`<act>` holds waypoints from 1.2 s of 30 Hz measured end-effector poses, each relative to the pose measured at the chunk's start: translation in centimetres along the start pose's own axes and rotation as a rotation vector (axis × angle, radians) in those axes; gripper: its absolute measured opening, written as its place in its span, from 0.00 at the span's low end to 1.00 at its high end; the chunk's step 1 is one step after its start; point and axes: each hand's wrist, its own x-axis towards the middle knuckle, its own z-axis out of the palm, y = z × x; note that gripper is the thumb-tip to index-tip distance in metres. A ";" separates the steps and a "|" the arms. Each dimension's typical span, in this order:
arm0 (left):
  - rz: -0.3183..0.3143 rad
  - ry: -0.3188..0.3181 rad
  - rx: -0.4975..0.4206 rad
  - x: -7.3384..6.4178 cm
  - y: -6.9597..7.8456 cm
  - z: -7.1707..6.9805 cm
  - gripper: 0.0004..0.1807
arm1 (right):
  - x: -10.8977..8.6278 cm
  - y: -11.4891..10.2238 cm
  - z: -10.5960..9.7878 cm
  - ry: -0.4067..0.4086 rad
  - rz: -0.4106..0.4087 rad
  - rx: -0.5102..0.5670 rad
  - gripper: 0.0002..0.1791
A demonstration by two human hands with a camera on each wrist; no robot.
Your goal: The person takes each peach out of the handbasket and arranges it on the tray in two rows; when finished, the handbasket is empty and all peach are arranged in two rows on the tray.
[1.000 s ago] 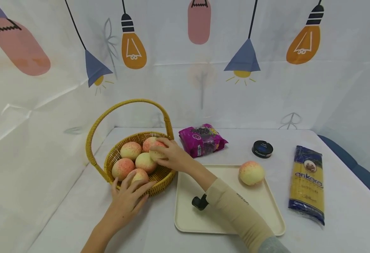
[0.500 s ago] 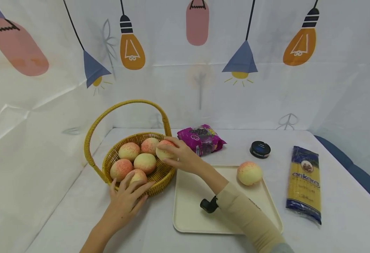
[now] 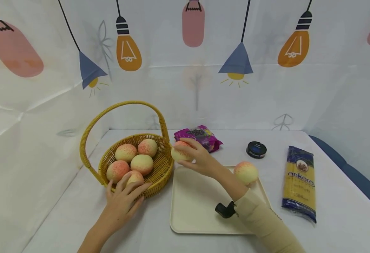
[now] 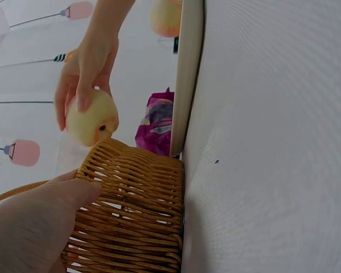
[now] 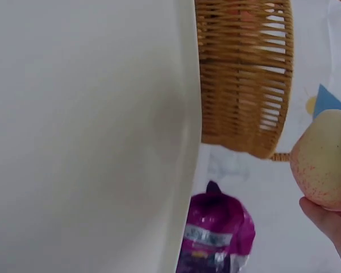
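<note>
My right hand [image 3: 205, 162] grips a peach [image 3: 180, 155] between thumb and fingers, above the tray's back-left corner and just right of the basket's rim. In the right wrist view this peach [image 5: 325, 162] hangs clear of the wicker. My left hand [image 3: 119, 202] holds the near rim of the handled wicker basket [image 3: 160, 182]; the left wrist view shows the thumb [image 4: 82, 192] against the outer wall. Several peaches lie inside, and the left fingers partly cover the nearest peach [image 3: 135, 177]. Another peach [image 3: 245, 171] sits on the cream tray [image 3: 200, 214], at its back right.
Behind the tray lies a purple snack bag [image 3: 211, 140]. A round black tin [image 3: 256, 149] stands farther right, and a yellow and blue pasta packet [image 3: 299, 184] lies near the table's right side. The basket's tall handle [image 3: 121, 103] arches over it.
My right hand has lifted its peach out of the basket and carried it right, over the tray's edge. My left hand stays at the basket's rim. The view has shifted slightly.
</note>
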 end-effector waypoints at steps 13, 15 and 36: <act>0.022 0.032 0.000 -0.2 -0.1 0.1 0.28 | -3.7 1.3 -3.3 0.000 0.052 -0.089 0.29; 0.019 0.030 -0.007 -0.2 -0.1 0.1 0.28 | -4.1 1.5 -3.7 0.002 0.045 -0.091 0.29; 0.026 0.030 -0.009 0.1 0.0 0.0 0.27 | -9.6 2.9 -5.6 -0.132 0.172 -0.147 0.26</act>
